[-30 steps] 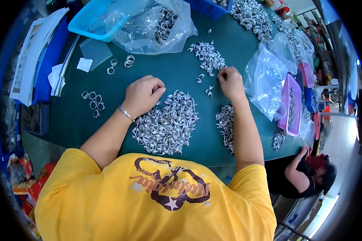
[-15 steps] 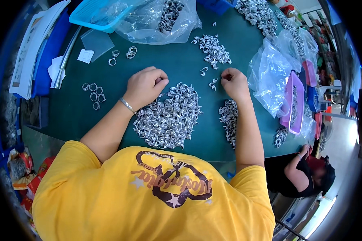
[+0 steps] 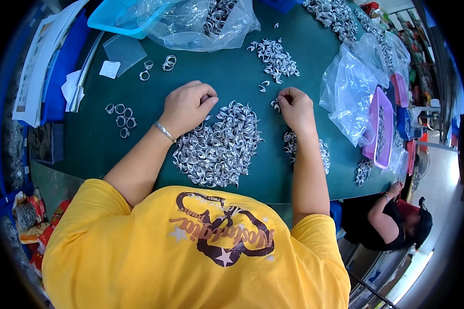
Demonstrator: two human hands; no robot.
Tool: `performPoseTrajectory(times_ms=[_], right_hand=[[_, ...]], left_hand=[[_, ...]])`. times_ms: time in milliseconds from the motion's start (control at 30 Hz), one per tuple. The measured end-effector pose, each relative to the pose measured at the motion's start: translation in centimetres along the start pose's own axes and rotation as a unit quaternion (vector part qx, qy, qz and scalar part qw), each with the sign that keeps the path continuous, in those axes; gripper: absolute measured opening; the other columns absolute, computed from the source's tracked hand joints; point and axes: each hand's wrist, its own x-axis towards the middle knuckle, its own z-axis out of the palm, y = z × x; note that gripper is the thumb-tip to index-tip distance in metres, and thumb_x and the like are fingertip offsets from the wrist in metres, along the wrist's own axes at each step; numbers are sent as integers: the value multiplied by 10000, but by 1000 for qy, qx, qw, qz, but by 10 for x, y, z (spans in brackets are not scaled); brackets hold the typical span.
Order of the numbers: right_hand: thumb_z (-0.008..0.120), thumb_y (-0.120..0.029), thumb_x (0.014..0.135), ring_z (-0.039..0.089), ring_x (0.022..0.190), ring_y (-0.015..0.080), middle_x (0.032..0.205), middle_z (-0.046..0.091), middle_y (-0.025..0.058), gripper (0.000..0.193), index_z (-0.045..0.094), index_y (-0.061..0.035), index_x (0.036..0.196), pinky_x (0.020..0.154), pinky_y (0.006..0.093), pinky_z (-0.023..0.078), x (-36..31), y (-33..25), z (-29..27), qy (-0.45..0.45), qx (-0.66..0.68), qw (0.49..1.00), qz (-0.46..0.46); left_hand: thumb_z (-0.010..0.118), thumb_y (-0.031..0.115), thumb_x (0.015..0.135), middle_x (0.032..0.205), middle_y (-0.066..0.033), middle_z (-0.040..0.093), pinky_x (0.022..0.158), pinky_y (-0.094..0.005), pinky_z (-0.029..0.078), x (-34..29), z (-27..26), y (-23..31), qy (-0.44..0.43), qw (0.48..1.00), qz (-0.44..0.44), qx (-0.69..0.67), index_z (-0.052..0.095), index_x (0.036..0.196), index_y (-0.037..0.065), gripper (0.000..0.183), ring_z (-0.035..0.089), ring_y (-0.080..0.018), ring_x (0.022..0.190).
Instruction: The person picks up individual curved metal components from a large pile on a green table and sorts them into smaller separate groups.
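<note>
A large heap of small silver crescent-shaped metal pieces [image 3: 219, 147] lies on the dark green tabletop [image 3: 242, 77] in front of me. My left hand [image 3: 189, 108] is at the heap's far left edge, fingers curled and thumb pressed to them; what they hold is hidden. Right of the heap, my right hand [image 3: 297, 110] pinches thumb and forefinger together beside a couple of loose crescent pieces [image 3: 275, 106]. Whether a piece is between those fingertips I cannot make out. A smaller pile of crescent pieces [image 3: 322, 154] is partly covered by my right forearm.
Farther off is another crescent pile [image 3: 278, 59]. Several rings [image 3: 120, 119] lie at left, more rings [image 3: 169, 63] beyond. A clear plastic bag [image 3: 201, 31] and blue basket [image 3: 121, 20] stand at the back. Right are plastic bags [image 3: 345, 98], a purple tray [image 3: 379, 129] and a seated person [image 3: 386, 221].
My right hand has shifted slightly left to the loose crescent pieces, and its forearm has swung left, uncovering more of the right pile. My left hand has barely moved.
</note>
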Motion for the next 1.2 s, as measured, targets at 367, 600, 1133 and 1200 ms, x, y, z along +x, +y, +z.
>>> performPoseTrajectory(times_ms=[367, 600, 1133, 1200], right_hand=[[684, -52, 770, 676, 778, 291, 889, 686, 165, 129, 704, -34, 896, 746, 342, 530, -9, 15, -7, 32, -72, 995, -64], [635, 12, 796, 658, 730, 143, 793, 703, 85, 114, 695, 16, 892, 676, 276, 512, -37, 48, -85, -10, 75, 993, 90], [660, 8, 767, 629, 778, 346, 863, 638, 127, 96, 688, -35, 849, 707, 411, 517, -33, 14, 3, 48, -18, 992, -111], [658, 28, 759, 651, 838, 332, 920, 660, 121, 136, 703, -46, 864, 741, 384, 532, -34, 18, -1, 43, 9, 991, -126]], left_hand=[[675, 153, 830, 741, -40, 576, 577, -300, 441, 2, 1, 1, -2, 1000, -9, 4, 683, 864, 64, 96, 563, -174, 614], [667, 194, 829, 747, -36, 596, 599, -342, 471, 3, 0, 5, -7, 1000, -21, 14, 684, 834, 106, 90, 605, -217, 672], [681, 155, 831, 734, -38, 571, 572, -289, 436, 0, 1, 3, -1, 1000, -6, -2, 689, 869, 70, 93, 558, -166, 612], [684, 163, 830, 736, -39, 575, 572, -287, 436, 2, 1, 2, 2, 1000, -10, 5, 692, 874, 73, 101, 561, -162, 614]])
